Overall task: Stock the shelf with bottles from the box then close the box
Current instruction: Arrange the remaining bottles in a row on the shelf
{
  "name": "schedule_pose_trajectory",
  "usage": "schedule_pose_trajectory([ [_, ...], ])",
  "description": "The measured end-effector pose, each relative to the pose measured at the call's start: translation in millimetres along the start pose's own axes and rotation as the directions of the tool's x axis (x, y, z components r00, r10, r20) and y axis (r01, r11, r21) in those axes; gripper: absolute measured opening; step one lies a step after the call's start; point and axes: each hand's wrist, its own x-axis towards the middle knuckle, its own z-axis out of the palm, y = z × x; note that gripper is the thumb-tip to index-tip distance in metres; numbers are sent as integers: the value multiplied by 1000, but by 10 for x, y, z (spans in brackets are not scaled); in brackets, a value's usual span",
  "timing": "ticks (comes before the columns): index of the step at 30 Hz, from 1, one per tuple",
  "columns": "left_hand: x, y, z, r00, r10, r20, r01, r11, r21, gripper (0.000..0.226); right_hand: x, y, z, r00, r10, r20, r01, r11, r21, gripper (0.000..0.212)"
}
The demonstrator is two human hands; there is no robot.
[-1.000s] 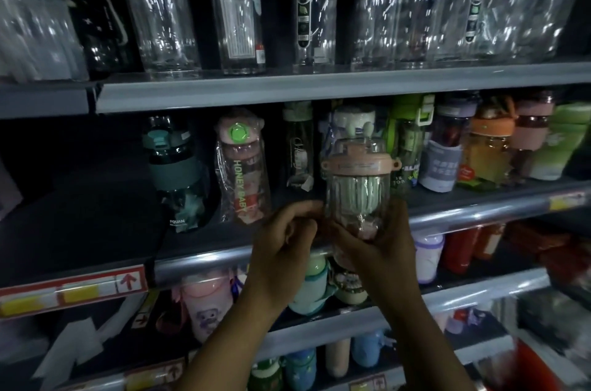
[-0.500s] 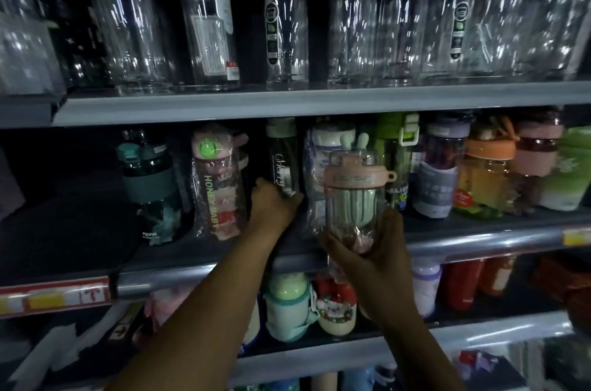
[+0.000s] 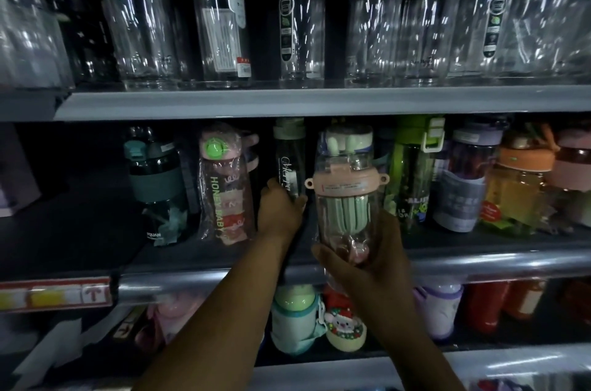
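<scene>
Since a sec ago our left hand (image 3: 278,211) quit the pink-lidded bottle (image 3: 347,198) & now curls round the slim dark bottle (image 3: 289,166) on the middle shelf (image 3: 479,259), prob. to shift it aside. Our right hand (image 3: 367,266) grips the wrapped pink-lidded bottle low down, just above the shelf's front edge. Next: slot it in. The green bottle (image 3: 412,173) & white-capped bottle (image 3: 351,136) crowd the gap. Box not in view.

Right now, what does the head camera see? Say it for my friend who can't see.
The right hand holds a clear pink-lidded bottle at the middle shelf, while the left hand grips a dark slim bottle standing there. Colourful bottles crowd that shelf; clear glass bottles stand above.
</scene>
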Motion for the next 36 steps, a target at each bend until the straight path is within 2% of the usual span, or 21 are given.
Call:
schedule_pose_trajectory([
  [7,25,-47,-20,1000,7,-28,-6,1000,28,54,18,50,5,1000,3,-7,-3,1000,16,79],
  [14,-32,22,-41,1000,-31,7,31,999,17,56,5,-13,44,1000,5,2,-5,1000,-1,78],
  [18,-188,219,-128,993,-75,91,70,996,58,74,8,-41,46,1000,5,28,-5,1000,22,77],
  [20,-269,269,-250,985,-100,138,84,989,121,62,24,-29,24,999,9,44,-10,1000,28,73],
  [22,-393,251,-407,993,-13,114,-3,991,137,33,31,-16,3,999,7,49,-9,999,40,72],
  [23,-491,232,-494,996,67,55,-73,992,105,23,34,-21,-3,999,8,47,-11,998,61,73],
  [25,-747,220,-650,976,166,-143,-173,984,-38,24,48,-28,-1,999,-3,45,-1,996,92,75],
  [27,-1053,241,-774,955,153,-254,-216,946,-243,25,58,-52,18,999,-22,37,19,996,87,72],
  [29,-1337,268,-830,979,103,-178,-172,888,-427,25,49,-103,60,998,-52,45,47,995,88,62],
  [32,-1623,291,-808,997,64,-42,-77,846,-527,22,-14,-131,153,995,5,96,-22,984,177,43],
  [35,-1732,298,-746,1000,29,1,-23,823,-568,36,-88,-162,206,986,100,137,-125,974,189,60],
  [36,-1754,303,-733,999,40,36,-12,812,-583,39,-118,-158,211,981,137,138,-161,969,188,52],
])
